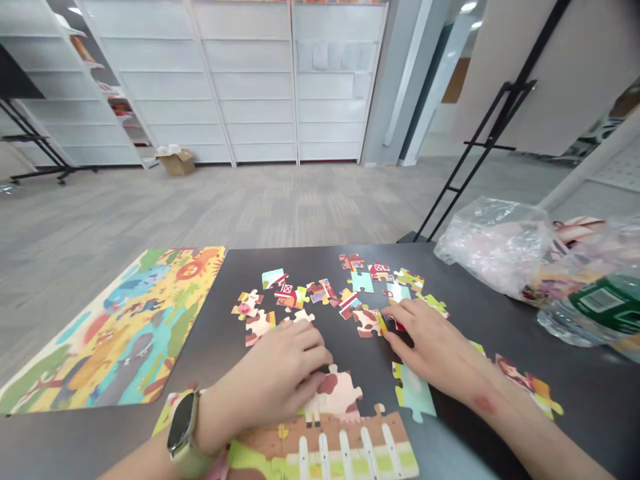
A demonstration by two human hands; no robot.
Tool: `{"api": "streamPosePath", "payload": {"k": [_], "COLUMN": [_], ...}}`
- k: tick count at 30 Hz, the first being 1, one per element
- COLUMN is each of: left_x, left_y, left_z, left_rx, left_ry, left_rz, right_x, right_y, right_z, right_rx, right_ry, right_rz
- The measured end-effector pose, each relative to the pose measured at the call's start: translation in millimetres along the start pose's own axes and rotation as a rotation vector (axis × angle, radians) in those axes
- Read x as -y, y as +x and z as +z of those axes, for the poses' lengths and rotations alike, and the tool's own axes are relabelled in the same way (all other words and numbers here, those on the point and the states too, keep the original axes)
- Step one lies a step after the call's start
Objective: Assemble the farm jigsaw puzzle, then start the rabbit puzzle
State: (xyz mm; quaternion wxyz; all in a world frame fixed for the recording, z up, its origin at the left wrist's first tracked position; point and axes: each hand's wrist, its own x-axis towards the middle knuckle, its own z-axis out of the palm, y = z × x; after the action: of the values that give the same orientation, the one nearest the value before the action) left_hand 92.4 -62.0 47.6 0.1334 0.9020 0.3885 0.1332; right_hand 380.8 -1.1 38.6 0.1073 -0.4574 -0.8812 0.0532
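My left hand [280, 377], a watch on its wrist, rests palm down with fingers loosely bent and apart. It lies beside a pink-and-brown cow piece [336, 395] joined above the assembled fence section [357, 445]. What is under its palm is hidden. My right hand [427, 333] has its thumb and index finger at the right edge of a brown-spotted puzzle piece [369, 321], closed about that edge. A red piece [399, 325] is partly covered by these fingers. Below the right hand lies a pale blue-green piece [414, 392]. By the left fingertips is a cream piece [300, 316].
Several loose pieces spread over the dark table [210, 347], among them a cow-face piece [247, 305] and a red barn piece [379, 271]. A colourful animal picture sheet [130, 320] lies at left. Plastic bags [495, 243] and a green-labelled bottle [595, 307] stand at right.
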Motion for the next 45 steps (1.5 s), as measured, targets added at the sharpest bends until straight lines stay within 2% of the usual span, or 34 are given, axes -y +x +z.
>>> {"api": "streamPosePath", "payload": {"k": [3,5,9,12,15,18,21,25,28,32,38,42,44,45], "left_x": [17.0,25.8,29.7,27.0,31.9,45.5,58.4,65.1,64.1,63.0,63.1,33.7,9.8,-2.1], "left_y": [-2.3,-5.1,-7.8,-7.1,-8.8,-16.2,-27.3,-36.6,-36.1,-34.7,-34.3,-18.0,-7.0,-1.4], "left_z": [-7.7,-9.3,-6.7,-11.5,-32.9,-63.0,-78.9,-66.6,-53.7,-49.0,-48.0,-41.0,-31.7,-25.8], "left_rx": [-0.093,-0.125,-0.11,-0.075,-0.166,-0.299,-0.156,0.079,0.117,0.129,0.025,-0.02,-0.044,-0.034], "left_ry": [0.097,0.118,0.099,-0.01,-0.148,-0.103,-0.026,0.034,0.053,0.04,0.056,-0.08,-0.191,-0.223], "left_rz": [-0.202,-0.27,-0.287,-0.228,-0.25,-0.387,-0.455,-0.495,-0.484,-0.476,-0.386,-0.17,-0.056,-0.044], "right_x": [0.9,2.3,5.8,8.2,8.3,5.3,1.5,-0.3,1.3,7.0,17.3,25.1,29.6,31.5], "right_y": [-0.2,-0.6,-0.7,-0.9,-1.6,-2.0,-2.0,-2.4,-2.4,-1.2,0.6,0.0,-1.0,-1.5], "right_z": [-0.6,-1.7,-4.2,-5.8,-4.7,0.2,5.5,8.1,6.8,1.7,-9.2,-19.9,-25.1,-27.1], "right_rx": [0.007,0.009,-0.009,-0.017,-0.022,-0.043,-0.045,-0.047,-0.03,0.023,0.02,-0.021,0.04,0.094], "right_ry": [0.008,0.03,0.067,0.089,0.095,0.087,0.074,0.057,0.055,0.08,0.136,0.383,0.555,0.63], "right_rz": [-0.001,-0.002,-0.008,-0.028,-0.044,-0.053,-0.057,-0.069,-0.065,-0.055,-0.048,-0.091,-0.094,-0.098]}}
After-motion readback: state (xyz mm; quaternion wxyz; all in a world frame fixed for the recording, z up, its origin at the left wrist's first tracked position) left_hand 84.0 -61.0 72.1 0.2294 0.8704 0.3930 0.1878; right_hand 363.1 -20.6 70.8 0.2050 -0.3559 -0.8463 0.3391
